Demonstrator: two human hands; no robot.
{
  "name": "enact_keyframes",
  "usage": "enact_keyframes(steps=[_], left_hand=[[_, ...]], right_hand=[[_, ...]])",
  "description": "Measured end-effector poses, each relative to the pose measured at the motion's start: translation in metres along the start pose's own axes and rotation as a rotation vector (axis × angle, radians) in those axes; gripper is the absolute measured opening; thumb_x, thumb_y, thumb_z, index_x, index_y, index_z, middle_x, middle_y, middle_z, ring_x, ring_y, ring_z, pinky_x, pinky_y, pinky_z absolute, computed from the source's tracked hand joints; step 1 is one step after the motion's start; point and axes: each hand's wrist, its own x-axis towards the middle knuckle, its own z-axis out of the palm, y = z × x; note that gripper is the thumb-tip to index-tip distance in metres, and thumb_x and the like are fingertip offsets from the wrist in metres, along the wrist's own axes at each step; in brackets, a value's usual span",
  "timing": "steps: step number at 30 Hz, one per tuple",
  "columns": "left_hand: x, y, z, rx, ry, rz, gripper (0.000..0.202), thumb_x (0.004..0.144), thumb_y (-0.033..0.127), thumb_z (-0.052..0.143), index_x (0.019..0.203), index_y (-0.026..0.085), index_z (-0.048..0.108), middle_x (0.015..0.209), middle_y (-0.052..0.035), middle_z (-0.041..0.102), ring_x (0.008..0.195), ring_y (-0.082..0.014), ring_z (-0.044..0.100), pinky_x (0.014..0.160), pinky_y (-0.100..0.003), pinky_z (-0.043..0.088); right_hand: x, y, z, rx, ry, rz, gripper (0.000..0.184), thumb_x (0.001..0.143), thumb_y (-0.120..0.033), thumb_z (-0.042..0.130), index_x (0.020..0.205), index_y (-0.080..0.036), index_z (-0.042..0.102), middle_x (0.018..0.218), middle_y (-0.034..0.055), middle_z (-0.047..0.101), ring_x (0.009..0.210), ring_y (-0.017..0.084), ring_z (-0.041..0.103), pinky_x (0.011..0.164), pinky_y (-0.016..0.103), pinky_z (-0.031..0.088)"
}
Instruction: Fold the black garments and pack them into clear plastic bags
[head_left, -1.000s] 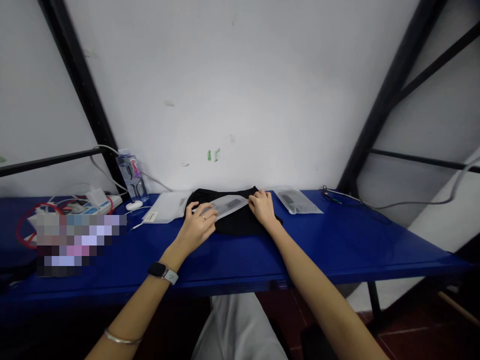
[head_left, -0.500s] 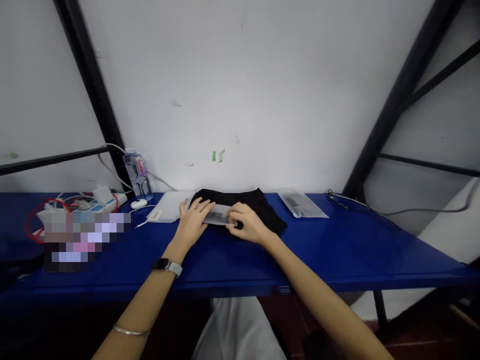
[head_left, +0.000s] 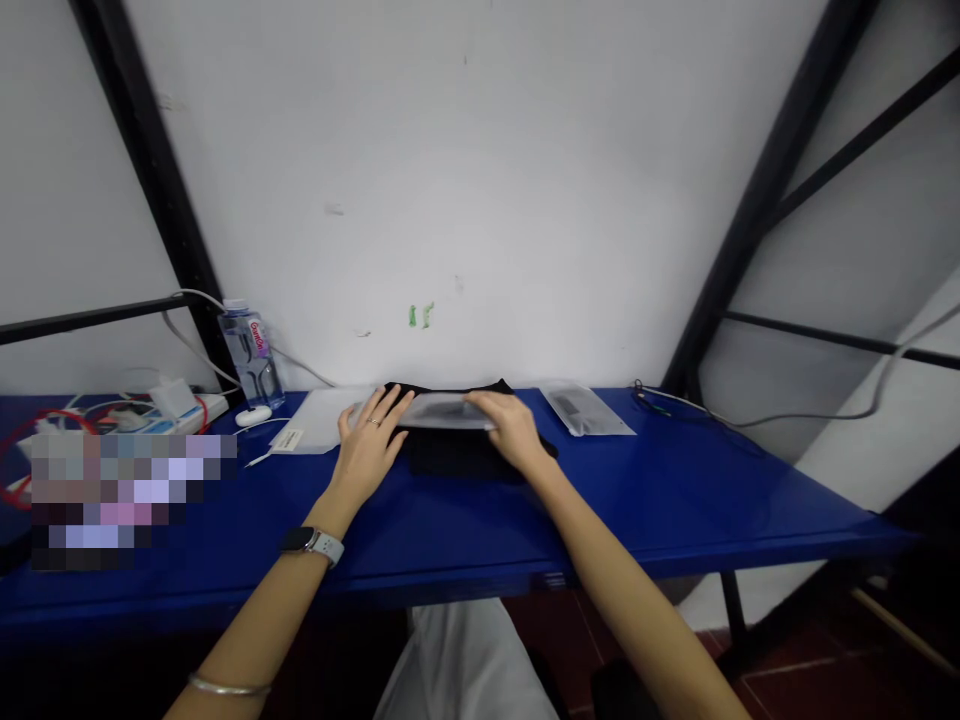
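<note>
A frosted plastic bag (head_left: 439,411) lies across a black piece of cloth (head_left: 465,456) on the blue table. My left hand (head_left: 371,438) rests on the bag's left end, fingers spread and thumb apart. On the right end lies my right hand (head_left: 511,428), its fingers stretched out over the bag and the thumb away from them. Black cloth shows behind the bag and in front of it. Part of the bag is hidden under both hands.
A second frosted bag (head_left: 589,410) with something dark inside lies to the right. White sheet-like packaging with a label (head_left: 315,420) is at the left. Beyond it stand a water bottle (head_left: 253,355), a white earbud case (head_left: 253,416) and a power strip (head_left: 214,408). A cable (head_left: 720,412) runs along the right.
My right hand has gone from bent, pinching fingers at the bag's edge to stretched fingers on top. More black cloth shows in front of the bag. The view has shifted slightly right.
</note>
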Motion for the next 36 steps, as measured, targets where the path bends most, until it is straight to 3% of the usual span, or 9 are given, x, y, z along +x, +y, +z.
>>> enact_keyframes(steps=[3, 6, 8, 12, 16, 22, 26, 30, 36], left_hand=[[-0.001, -0.003, 0.003, 0.007, -0.050, -0.103, 0.051, 0.094, 0.025, 0.036, 0.144, 0.029, 0.035, 0.153, -0.0056, 0.033, 0.142, -0.0269, 0.024, 0.108, -0.055, 0.023], [-0.003, -0.008, 0.011, -0.040, -0.217, -0.138, 0.046, 0.095, 0.033, 0.036, 0.141, 0.032, 0.040, 0.153, -0.0030, 0.032, 0.143, -0.0280, 0.021, 0.107, -0.060, 0.024], [-0.004, -0.010, 0.017, -0.089, -0.322, -0.130, 0.046, 0.095, 0.040, 0.035, 0.140, 0.034, 0.041, 0.154, -0.0009, 0.031, 0.144, -0.0285, 0.018, 0.107, -0.062, 0.021], [-0.007, -0.011, 0.023, -0.174, -0.539, -0.117, 0.048, 0.094, 0.050, 0.034, 0.140, 0.040, 0.040, 0.153, 0.0029, 0.032, 0.144, -0.0317, 0.018, 0.108, -0.067, 0.012], [-0.009, -0.011, 0.022, -0.199, -0.619, -0.129, 0.048, 0.092, 0.055, 0.035, 0.138, 0.044, 0.042, 0.153, 0.0037, 0.032, 0.142, -0.0360, 0.020, 0.108, -0.068, 0.008], [-0.008, -0.007, 0.009, -0.244, -0.574, -0.086, 0.042, 0.089, 0.058, 0.041, 0.124, 0.045, 0.057, 0.142, 0.0013, 0.050, 0.133, -0.0341, 0.036, 0.107, -0.066, 0.013], [0.012, -0.019, 0.004, -0.251, -0.458, -0.149, 0.034, 0.091, 0.046, 0.040, 0.109, 0.034, 0.067, 0.118, -0.0025, 0.066, 0.116, -0.0293, 0.052, 0.103, -0.060, 0.026], [0.049, -0.050, 0.014, -0.154, -0.349, -0.266, 0.030, 0.089, 0.030, 0.042, 0.105, 0.026, 0.067, 0.117, -0.0059, 0.067, 0.112, -0.0279, 0.056, 0.096, -0.048, 0.038], [0.088, -0.083, 0.049, -0.062, -0.314, -0.466, 0.029, 0.085, 0.033, 0.050, 0.105, 0.022, 0.068, 0.113, -0.0103, 0.069, 0.110, -0.0288, 0.058, 0.087, -0.040, 0.042]], right_hand=[[-0.009, 0.041, -0.025, -0.119, 0.276, 0.235, 0.072, 0.060, 0.004, 0.037, 0.124, -0.020, 0.059, 0.125, 0.0053, 0.063, 0.119, 0.020, 0.054, 0.099, 0.035, 0.040], [-0.027, 0.087, -0.045, -0.286, 0.407, 0.460, 0.071, 0.064, 0.001, 0.036, 0.130, -0.021, 0.054, 0.132, 0.0062, 0.058, 0.124, 0.021, 0.049, 0.101, 0.038, 0.038], [-0.042, 0.112, -0.050, -0.378, 0.369, 0.593, 0.066, 0.071, -0.001, 0.035, 0.129, -0.021, 0.056, 0.132, 0.0070, 0.058, 0.124, 0.022, 0.049, 0.100, 0.039, 0.037], [-0.062, 0.139, -0.044, -0.420, -0.028, 0.682, 0.058, 0.074, 0.000, 0.038, 0.122, -0.021, 0.062, 0.129, 0.0090, 0.060, 0.122, 0.024, 0.051, 0.099, 0.039, 0.037], [-0.065, 0.145, -0.038, -0.430, -0.164, 0.680, 0.064, 0.068, 0.003, 0.042, 0.125, -0.021, 0.059, 0.135, 0.0099, 0.055, 0.128, 0.027, 0.045, 0.104, 0.049, 0.031], [-0.045, 0.124, -0.032, -0.340, 0.110, 0.525, 0.053, 0.076, -0.003, 0.039, 0.125, -0.016, 0.056, 0.127, 0.0125, 0.059, 0.122, 0.024, 0.050, 0.103, 0.044, 0.033], [-0.019, 0.102, -0.010, -0.210, -0.098, 0.330, 0.049, 0.081, -0.006, 0.038, 0.127, -0.016, 0.054, 0.128, 0.0125, 0.059, 0.120, 0.025, 0.051, 0.101, 0.044, 0.036], [0.012, 0.097, 0.020, -0.174, -0.325, 0.260, 0.052, 0.085, -0.007, 0.038, 0.136, -0.015, 0.046, 0.137, 0.0155, 0.051, 0.127, 0.025, 0.046, 0.100, 0.043, 0.038], [0.048, 0.109, 0.057, -0.201, -0.395, 0.256, 0.052, 0.083, -0.003, 0.042, 0.132, -0.018, 0.051, 0.131, 0.0139, 0.056, 0.122, 0.025, 0.050, 0.096, 0.040, 0.040]])
